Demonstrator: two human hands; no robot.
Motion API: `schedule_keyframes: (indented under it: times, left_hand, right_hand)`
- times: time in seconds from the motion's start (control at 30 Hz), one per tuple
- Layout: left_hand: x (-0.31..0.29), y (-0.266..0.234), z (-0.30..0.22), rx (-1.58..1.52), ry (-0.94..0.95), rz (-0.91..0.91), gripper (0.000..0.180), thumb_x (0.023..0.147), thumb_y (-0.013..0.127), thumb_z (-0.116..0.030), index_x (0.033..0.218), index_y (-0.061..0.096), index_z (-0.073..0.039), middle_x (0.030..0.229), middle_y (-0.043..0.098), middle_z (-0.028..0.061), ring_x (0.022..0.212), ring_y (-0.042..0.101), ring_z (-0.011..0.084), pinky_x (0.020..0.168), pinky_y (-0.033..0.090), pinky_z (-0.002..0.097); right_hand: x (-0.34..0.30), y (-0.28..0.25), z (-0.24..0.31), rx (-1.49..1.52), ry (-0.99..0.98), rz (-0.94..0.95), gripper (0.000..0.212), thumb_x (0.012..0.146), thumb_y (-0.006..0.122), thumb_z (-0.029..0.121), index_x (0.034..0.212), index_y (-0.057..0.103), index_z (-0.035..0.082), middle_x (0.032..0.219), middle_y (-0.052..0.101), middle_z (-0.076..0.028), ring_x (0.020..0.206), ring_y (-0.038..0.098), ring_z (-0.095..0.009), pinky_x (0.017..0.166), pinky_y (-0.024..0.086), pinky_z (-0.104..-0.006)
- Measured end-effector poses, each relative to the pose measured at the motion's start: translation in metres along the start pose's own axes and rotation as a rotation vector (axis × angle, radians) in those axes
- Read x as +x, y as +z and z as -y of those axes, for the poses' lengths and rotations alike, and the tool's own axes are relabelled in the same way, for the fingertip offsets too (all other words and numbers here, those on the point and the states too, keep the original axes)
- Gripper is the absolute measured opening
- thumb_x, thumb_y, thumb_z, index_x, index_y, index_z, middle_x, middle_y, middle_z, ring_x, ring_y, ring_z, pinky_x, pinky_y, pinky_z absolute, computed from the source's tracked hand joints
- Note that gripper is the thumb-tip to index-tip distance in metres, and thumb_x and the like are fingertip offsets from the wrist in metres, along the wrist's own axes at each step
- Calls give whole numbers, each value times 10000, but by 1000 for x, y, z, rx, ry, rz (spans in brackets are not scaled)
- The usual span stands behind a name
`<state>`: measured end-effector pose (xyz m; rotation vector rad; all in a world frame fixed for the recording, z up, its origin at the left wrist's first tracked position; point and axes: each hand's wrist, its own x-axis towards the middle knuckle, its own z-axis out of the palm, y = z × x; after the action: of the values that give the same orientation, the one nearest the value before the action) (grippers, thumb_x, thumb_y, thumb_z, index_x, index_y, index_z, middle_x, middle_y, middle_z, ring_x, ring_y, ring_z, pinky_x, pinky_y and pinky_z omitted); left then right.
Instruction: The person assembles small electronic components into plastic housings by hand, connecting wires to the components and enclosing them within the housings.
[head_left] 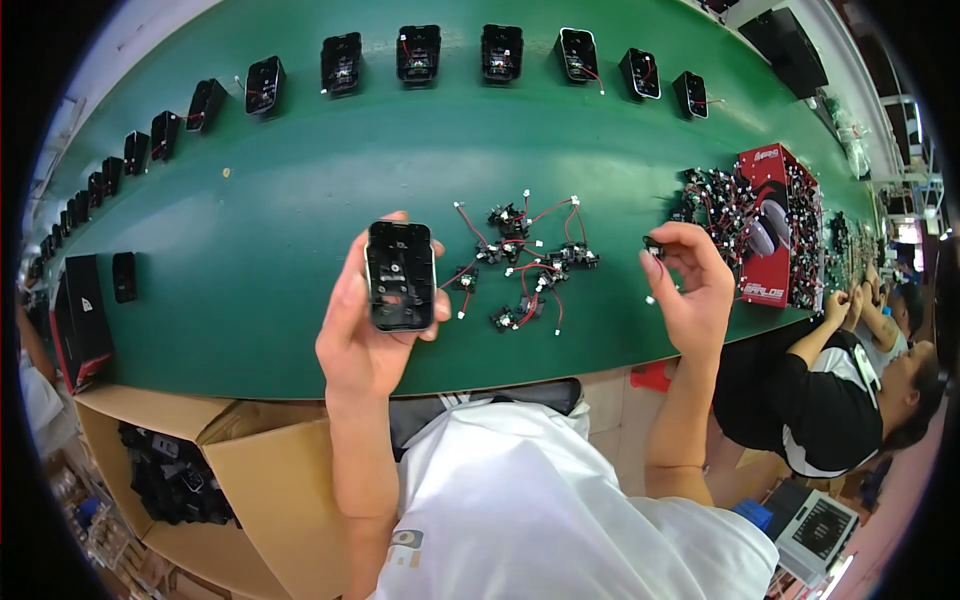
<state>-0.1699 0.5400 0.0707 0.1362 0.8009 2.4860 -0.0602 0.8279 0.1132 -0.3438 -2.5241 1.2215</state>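
My left hand [365, 330] is closed round a black rectangular plastic housing [402, 278], its hollow inner side facing up and a light rim along its edge. Off to the right, my right hand [690, 285] pinches a small black part with wires [654, 246] between thumb and fingertips. A white connector dangles below that part. Between the hands, a loose cluster of small black parts with red-and-black wires [540, 265] and white plugs lies on the green table [270, 190].
Similar black housings [418, 53] stand in a curved row along the far side and left. A red box [766, 275] with more wired parts stands at right. An open carton [270, 480] holding black pieces sits lower left. People [830, 385] work at the right.
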Motion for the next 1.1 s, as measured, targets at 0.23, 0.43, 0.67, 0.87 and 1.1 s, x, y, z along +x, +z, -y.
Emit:
schedule_keyframes:
  times: [0.23, 0.43, 0.67, 0.87, 1.1]
  left_hand:
    - [-8, 33, 19, -70, -179, 106, 739, 800, 709, -186, 1409, 331, -6, 1232, 533, 237, 972, 670, 394, 803, 601, 474]
    - [-12, 39, 32, 83, -108, 90, 734, 758, 736, -164, 1377, 382, 10, 1242, 559, 208, 1144, 596, 278, 924, 561, 436]
    - [-13, 36, 26, 51, -164, 158, 664, 803, 680, -151, 1387, 408, 8, 1299, 502, 126, 1210, 506, 202, 1050, 393, 364]
    - [-17, 35, 17, 53, -187, 184, 655, 815, 665, -199, 1383, 413, 9, 1274, 516, 127, 1188, 521, 206, 1035, 397, 360]
    - [-17, 35, 14, 38, -279, 201, 636, 840, 638, -229, 1381, 409, 14, 1226, 542, 125, 1148, 538, 200, 979, 439, 337]
  right_hand:
    - [-13, 35, 45, 655, -33, -4, 189, 756, 675, -18, 895, 549, 1, 969, 642, -200, 906, 630, -217, 817, 492, -311]
    - [-13, 56, 64, 534, -211, 14, 182, 710, 730, -114, 869, 686, -39, 1129, 629, -254, 866, 685, -240, 784, 569, -318]
    - [-5, 51, 91, 353, -328, 87, 163, 631, 733, -83, 769, 682, -12, 891, 687, -162, 884, 686, -301, 804, 555, -370]
    - [-1, 57, 101, 214, -420, 239, 187, 571, 763, -23, 734, 676, 6, 805, 717, -113, 882, 687, -327, 829, 549, -404]
    - [6, 54, 98, 242, -383, 341, 227, 526, 757, -1, 737, 694, 53, 846, 658, -54, 860, 636, -251, 831, 515, -384]
